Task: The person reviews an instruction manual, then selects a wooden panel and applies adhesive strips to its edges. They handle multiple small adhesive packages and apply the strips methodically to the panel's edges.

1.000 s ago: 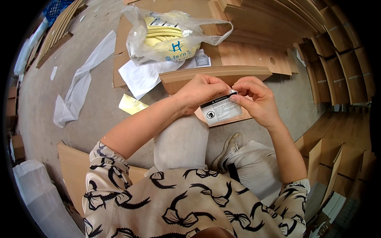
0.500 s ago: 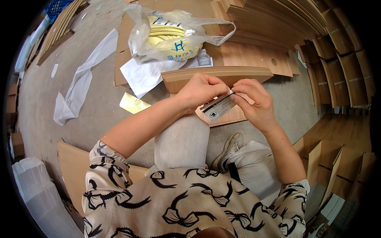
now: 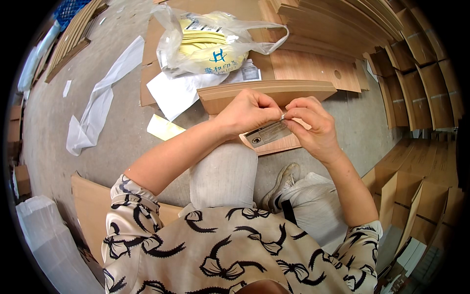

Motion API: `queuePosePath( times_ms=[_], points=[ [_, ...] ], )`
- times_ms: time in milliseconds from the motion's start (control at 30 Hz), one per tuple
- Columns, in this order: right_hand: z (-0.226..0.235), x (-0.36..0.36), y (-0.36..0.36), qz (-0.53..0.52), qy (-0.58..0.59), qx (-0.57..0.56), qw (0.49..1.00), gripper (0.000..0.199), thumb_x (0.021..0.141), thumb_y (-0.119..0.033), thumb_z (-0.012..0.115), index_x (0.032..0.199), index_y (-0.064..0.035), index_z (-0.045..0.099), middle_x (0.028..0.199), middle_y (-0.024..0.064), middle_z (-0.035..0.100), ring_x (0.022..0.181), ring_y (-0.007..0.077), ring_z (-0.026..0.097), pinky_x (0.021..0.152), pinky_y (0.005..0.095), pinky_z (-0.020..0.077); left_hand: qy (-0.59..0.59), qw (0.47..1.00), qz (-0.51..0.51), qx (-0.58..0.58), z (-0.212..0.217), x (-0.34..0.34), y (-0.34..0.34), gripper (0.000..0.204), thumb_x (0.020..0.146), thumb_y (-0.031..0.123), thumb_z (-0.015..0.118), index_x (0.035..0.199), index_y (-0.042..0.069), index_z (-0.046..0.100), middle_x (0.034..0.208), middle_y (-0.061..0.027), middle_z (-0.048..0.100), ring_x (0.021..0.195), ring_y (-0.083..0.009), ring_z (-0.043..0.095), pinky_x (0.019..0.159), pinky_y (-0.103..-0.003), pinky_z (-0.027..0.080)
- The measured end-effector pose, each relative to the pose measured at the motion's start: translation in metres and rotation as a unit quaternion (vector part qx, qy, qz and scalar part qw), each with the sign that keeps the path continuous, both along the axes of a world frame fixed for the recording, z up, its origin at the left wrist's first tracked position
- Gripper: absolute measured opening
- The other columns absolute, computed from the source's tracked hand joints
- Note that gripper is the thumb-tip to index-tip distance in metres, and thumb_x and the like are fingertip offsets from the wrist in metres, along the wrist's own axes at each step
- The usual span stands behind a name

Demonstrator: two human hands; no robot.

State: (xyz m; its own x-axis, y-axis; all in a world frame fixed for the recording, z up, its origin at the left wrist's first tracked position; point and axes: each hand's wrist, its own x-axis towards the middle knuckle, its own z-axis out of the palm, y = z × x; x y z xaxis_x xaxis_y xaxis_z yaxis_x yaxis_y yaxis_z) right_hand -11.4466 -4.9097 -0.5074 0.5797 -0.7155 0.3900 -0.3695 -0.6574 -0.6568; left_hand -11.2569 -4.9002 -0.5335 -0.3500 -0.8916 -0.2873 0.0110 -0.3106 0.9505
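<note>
Together, two hands meet at centre frame, seen from above. The left hand (image 3: 247, 111) and the right hand (image 3: 313, 125) pinch between fingertips the top edge of a small grey label (image 3: 268, 134), which hangs tilted just above a small wooden piece (image 3: 279, 145) resting over the knee. Just beyond the hands lies a stack of thin wooden panels (image 3: 267, 92) on the floor. Farther off, a clear plastic bag (image 3: 210, 41) of yellow sheets sits on white paper (image 3: 171, 93). To the far left, a crumpled white strip (image 3: 98, 108) lies on the concrete floor (image 3: 49, 127).
</note>
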Motion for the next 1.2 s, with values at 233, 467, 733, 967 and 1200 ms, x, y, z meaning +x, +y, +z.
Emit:
queuePosePath(
  times_ms=[233,467,733,967,1200],
  points=[
    [-0.002,0.003,0.001,0.014,0.03,-0.113,0.993,0.019,0.063,0.004,0.066,0.08,-0.0022,0.06,0.087,0.0081,0.058,0.083,0.025,0.053,0.069,0.0319,0.0458,0.052,0.99,0.045,0.121,-0.005,-0.001,-0.004,0.014,0.072,0.012,0.061,0.065,0.002,0.065,0.063,-0.0015,0.058,0.055,-0.0076,0.05,0.051,-0.024,0.042],
    [-0.003,0.002,0.015,0.098,0.086,-0.242,0.961,0.019,0.061,0.002,0.06,0.08,0.0025,0.054,0.087,0.0116,0.058,0.077,0.0272,0.055,0.067,0.038,0.0478,0.072,0.977,0.082,0.181,-0.018,0.004,-0.021,0.01,0.074,0.009,0.061,0.072,0.0,0.061,0.066,-0.0054,0.058,0.055,-0.0115,0.053,0.049,-0.024,0.042],
    [0.022,-0.044,0.031,-0.02,0.068,-0.054,0.996,0.017,0.068,0.004,0.063,0.082,-0.0003,0.055,0.083,0.0104,0.059,0.073,0.0225,0.057,0.067,0.0316,0.0485,-0.214,0.973,0.061,0.06,-0.089,0.008,-0.086,0.007,0.079,0.009,0.059,0.082,0.003,0.059,0.071,-0.0043,0.057,0.063,-0.0122,0.052,0.055,-0.025,0.041],
    [-0.091,-0.198,-0.067,-0.265,-0.15,0.368,0.879,0.013,0.076,0.0,0.066,0.084,-0.0026,0.056,0.08,0.0028,0.061,0.073,0.0075,0.056,0.067,0.0205,0.0457,-0.325,0.902,-0.241,-0.149,-0.11,-0.045,-0.086,0.017,0.08,0.015,0.055,0.087,0.0,0.06,0.075,-0.0096,0.061,0.07,-0.0189,0.057,0.065,-0.032,0.047],
    [-0.218,-0.229,-0.108,-0.229,-0.197,0.422,0.855,0.014,0.073,0.004,0.066,0.08,-0.0027,0.056,0.078,0.0025,0.061,0.07,0.0082,0.056,0.066,0.0212,0.0458,-0.47,0.827,-0.27,-0.15,-0.155,-0.101,-0.071,0.02,0.074,0.021,0.054,0.076,0.004,0.065,0.074,-0.0176,0.063,0.076,-0.0336,0.061,0.071,-0.041,0.049]
  ],
)
